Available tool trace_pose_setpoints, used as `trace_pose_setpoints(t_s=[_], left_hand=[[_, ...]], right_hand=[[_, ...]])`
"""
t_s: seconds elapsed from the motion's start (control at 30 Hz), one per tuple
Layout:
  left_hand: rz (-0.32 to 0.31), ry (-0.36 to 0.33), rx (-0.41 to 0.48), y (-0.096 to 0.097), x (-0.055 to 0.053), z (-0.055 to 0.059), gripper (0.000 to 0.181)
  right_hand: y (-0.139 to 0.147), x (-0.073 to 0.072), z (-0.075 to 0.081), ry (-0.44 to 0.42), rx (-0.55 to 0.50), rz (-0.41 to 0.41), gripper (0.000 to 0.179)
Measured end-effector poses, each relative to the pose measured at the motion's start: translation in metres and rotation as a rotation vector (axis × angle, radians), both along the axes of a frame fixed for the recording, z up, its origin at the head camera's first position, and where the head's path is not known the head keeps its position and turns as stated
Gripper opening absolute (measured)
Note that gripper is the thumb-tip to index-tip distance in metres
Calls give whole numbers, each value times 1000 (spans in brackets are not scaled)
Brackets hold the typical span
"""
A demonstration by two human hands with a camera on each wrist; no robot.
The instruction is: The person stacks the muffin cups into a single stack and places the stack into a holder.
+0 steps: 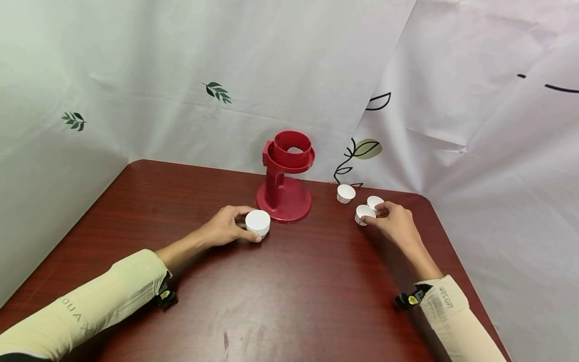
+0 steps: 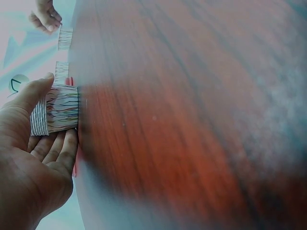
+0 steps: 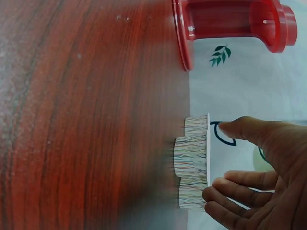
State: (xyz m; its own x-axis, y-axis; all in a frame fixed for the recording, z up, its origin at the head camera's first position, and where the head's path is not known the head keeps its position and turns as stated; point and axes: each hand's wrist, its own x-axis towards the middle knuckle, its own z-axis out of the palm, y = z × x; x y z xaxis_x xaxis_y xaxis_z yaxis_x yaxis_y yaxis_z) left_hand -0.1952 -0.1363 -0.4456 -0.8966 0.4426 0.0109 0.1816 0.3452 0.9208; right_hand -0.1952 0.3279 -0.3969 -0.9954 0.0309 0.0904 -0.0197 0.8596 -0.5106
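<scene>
My left hand (image 1: pixel 226 227) grips a stack of white paper baking cups (image 1: pixel 258 221), thumb on one side and fingers on the other. In the left wrist view the stack (image 2: pixel 62 110) shows several nested rims and coloured wavy lines. My right hand (image 1: pixel 397 221) is over two single paper cups, a front one (image 1: pixel 363 213) and a back one (image 1: pixel 373 201). A third cup (image 1: pixel 346 194) stands farther left. In the right wrist view, the thumb (image 3: pixel 235 128) is apart from the cups, while the fingertips are at the rim of the nearest cup (image 3: pixel 192 194).
A red stand (image 1: pixel 274 186) with a round base and a raised ring stands at the table's back; a white patch shows inside the ring. The brown wooden table (image 1: pixel 289 286) meets white leaf-printed cloth (image 1: pixel 280 65) behind it.
</scene>
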Motion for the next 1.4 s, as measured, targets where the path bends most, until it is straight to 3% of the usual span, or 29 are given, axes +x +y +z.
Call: trace_pose_setpoints(t_s=[0.27, 0.67, 1.1, 1.2, 1.4], left_hand=[[6, 4, -7, 0, 0, 0, 64], [5, 3, -4, -1, -1, -1, 64], [9, -15, 32, 1, 0, -2, 64], [8, -18, 34, 1, 0, -2, 65], [6, -19, 36, 0, 0, -2, 65]], right_hand=[[-2, -3, -5, -40, 2, -11, 62], [-16, -11, -9, -14, -30, 30, 59], [-33, -24, -16, -16, -29, 82, 70], [-28, -34, -29, -4, -55, 93, 72], [-6, -67, -78, -15, -58, 81, 74]])
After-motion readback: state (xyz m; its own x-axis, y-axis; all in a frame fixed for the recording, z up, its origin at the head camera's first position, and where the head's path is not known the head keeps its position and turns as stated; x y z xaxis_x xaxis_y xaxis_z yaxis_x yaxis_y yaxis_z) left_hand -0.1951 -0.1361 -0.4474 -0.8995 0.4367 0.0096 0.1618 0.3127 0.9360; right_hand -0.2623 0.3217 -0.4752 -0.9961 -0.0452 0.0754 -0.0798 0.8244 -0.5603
